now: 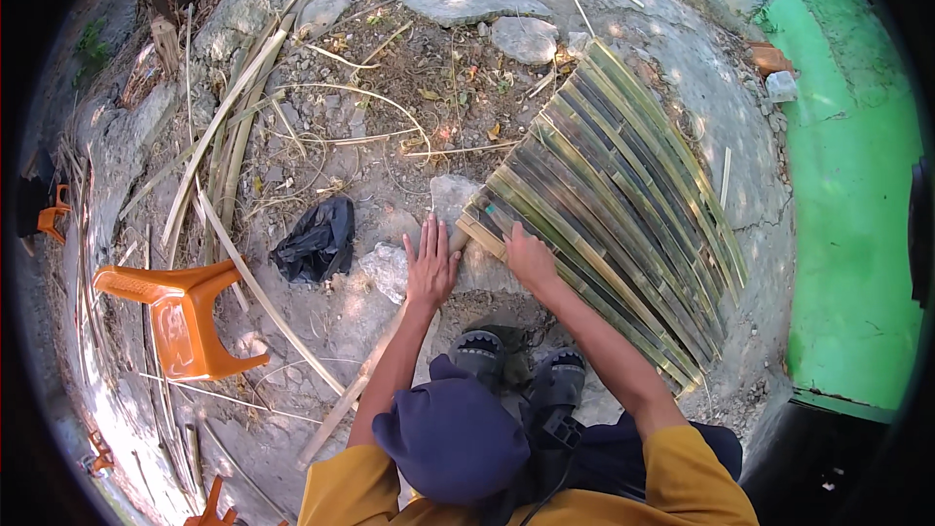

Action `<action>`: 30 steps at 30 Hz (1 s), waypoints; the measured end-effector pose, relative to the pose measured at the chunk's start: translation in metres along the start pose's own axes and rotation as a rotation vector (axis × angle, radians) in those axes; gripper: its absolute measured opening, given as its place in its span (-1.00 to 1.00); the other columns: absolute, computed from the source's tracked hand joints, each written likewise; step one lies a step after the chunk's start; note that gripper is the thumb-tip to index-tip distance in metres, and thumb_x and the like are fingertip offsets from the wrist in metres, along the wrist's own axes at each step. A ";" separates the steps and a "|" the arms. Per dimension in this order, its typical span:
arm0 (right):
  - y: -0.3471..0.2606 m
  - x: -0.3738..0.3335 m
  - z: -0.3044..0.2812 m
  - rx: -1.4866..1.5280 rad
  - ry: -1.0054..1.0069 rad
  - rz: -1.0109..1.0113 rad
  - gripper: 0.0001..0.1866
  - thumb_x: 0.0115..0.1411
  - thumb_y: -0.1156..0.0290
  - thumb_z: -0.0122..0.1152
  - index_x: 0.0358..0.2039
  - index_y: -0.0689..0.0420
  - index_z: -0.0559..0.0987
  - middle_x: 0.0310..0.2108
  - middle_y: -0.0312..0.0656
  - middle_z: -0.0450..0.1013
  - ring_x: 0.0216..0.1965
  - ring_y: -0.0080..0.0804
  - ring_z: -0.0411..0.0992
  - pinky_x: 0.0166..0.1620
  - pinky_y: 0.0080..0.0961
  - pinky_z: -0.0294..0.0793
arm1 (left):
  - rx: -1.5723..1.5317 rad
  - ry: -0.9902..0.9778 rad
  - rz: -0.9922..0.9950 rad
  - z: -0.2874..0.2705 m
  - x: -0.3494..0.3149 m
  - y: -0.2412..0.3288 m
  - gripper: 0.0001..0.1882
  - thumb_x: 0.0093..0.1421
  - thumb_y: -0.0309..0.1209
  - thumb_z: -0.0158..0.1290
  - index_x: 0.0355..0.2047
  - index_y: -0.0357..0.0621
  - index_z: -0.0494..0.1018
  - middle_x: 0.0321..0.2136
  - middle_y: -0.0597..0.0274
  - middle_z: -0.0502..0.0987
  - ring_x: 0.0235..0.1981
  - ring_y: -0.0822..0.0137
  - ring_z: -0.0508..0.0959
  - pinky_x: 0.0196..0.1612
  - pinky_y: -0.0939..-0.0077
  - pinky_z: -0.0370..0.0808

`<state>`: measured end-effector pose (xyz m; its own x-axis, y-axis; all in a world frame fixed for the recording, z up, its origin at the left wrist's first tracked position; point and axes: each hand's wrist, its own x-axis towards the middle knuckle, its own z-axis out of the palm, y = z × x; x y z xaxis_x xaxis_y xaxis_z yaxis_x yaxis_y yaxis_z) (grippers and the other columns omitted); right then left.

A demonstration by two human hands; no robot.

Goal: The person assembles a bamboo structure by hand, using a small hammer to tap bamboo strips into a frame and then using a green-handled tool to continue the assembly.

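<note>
A panel of split bamboo slats (623, 205), green and brown, lies fanned out on the ground to the right, its narrower end before me. Over that end my right hand (529, 258) is closed; whatever it grips is hidden under the fingers. A small teal spot shows just beyond it. A pale strip (482, 236) edges the panel's near corner. My left hand (431, 265) rests with its fingers spread beside that corner, on a long flat wooden strip (358, 380) that runs toward me past my left forearm.
An orange plastic stool (185, 317) lies tipped over at the left. Near it are a crumpled black plastic bag (317, 239) and loose bamboo strips (234, 117). Rocks (526, 39) stand at the far side. A green wall (847, 205) bounds the right.
</note>
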<state>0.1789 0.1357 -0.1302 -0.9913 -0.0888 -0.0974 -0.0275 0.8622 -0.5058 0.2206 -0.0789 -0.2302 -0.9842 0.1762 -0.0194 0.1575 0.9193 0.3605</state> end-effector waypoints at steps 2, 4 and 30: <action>-0.005 -0.007 0.014 -0.054 -0.169 0.126 -0.63 0.52 0.12 -0.05 -0.08 0.24 0.38 -0.37 0.37 0.58 -0.25 0.49 0.57 -0.14 0.32 0.55 | 0.005 -0.029 -0.005 0.001 -0.009 -0.004 -0.25 0.50 -0.09 -0.17 0.53 -0.27 0.00 0.58 -0.06 -0.08 0.59 0.01 -0.04 0.54 -0.32 -0.24; -0.010 -0.008 0.013 -0.059 -0.170 0.103 -0.63 0.51 0.14 -0.02 -0.09 0.27 0.39 -0.38 0.38 0.58 -0.26 0.48 0.57 -0.15 0.30 0.55 | 0.001 -0.028 -0.023 0.003 -0.012 -0.004 -0.25 0.49 -0.09 -0.16 0.53 -0.26 -0.01 0.58 -0.07 -0.08 0.59 0.00 -0.04 0.54 -0.32 -0.24; -0.049 0.020 -0.054 0.166 -0.014 -0.093 -0.60 0.53 0.15 -0.04 -0.12 0.32 0.45 -0.45 0.31 0.53 -0.35 0.39 0.54 -0.31 0.18 0.48 | -0.035 -0.021 -0.039 0.000 -0.008 -0.005 -0.24 0.49 -0.10 -0.16 0.54 -0.25 -0.02 0.58 -0.06 -0.07 0.57 0.01 0.01 0.54 -0.35 -0.22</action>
<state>0.1532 0.1187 -0.0614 -0.9835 -0.1724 -0.0548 -0.0964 0.7557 -0.6477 0.2275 -0.0850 -0.2317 -0.9876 0.1478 -0.0533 0.1155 0.9129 0.3916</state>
